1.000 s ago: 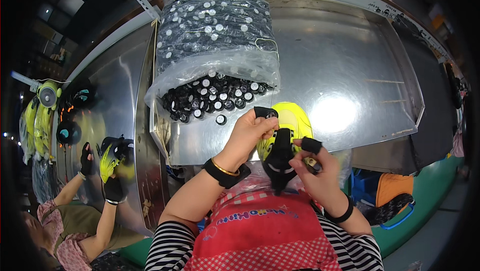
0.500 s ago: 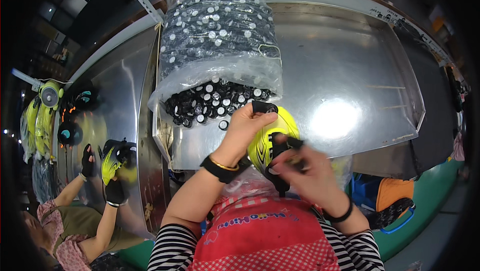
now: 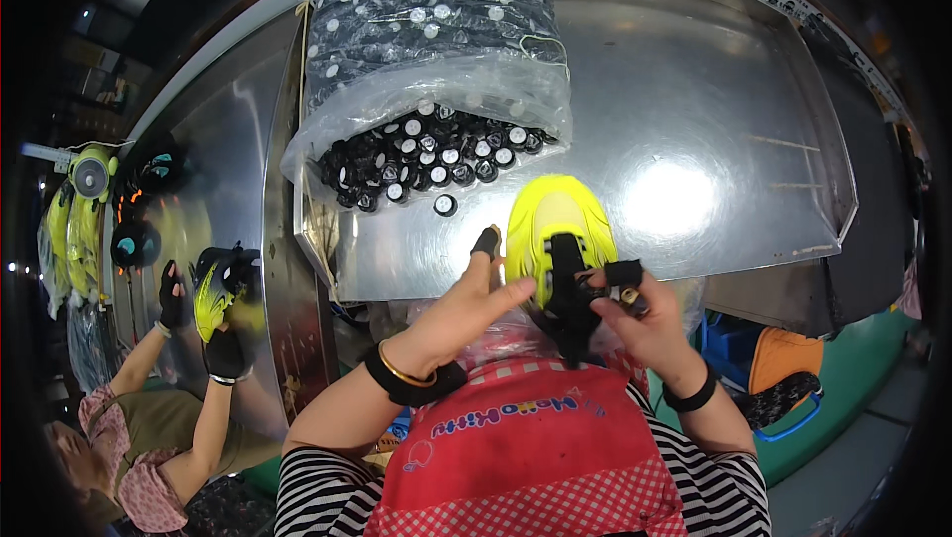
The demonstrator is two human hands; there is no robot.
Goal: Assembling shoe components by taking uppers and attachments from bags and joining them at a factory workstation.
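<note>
In front of me a yellow shoe (image 3: 560, 202) with a black tongue and black opening points its toe away from me, over the bench's near edge. Along its left side lies my left hand (image 3: 466, 309), thumb on the shoe's edge; one finger, in a black finger sleeve, sticks out forward. My right hand (image 3: 650, 324) is closed at the right side of the opening, fingertips at the black part. It also wears a black finger sleeve, and a small gold-coloured ring shape shows among its fingers. Whether a small piece is also pinched there is hidden.
A clear plastic bag (image 3: 436, 81) of black round pieces with white tops lies open on the metal bench (image 3: 684, 130); one loose piece (image 3: 445, 206) sits before it. At the left a co-worker's gloved hand (image 3: 226, 354) holds another yellow-black shoe (image 3: 211, 299). An orange-and-blue item (image 3: 783, 366) is at the right.
The shoe has turned from tilted on its side to toe-forward with its opening up. My left hand has moved from the toe down to the left side; my right hand has shifted slightly rightward.
</note>
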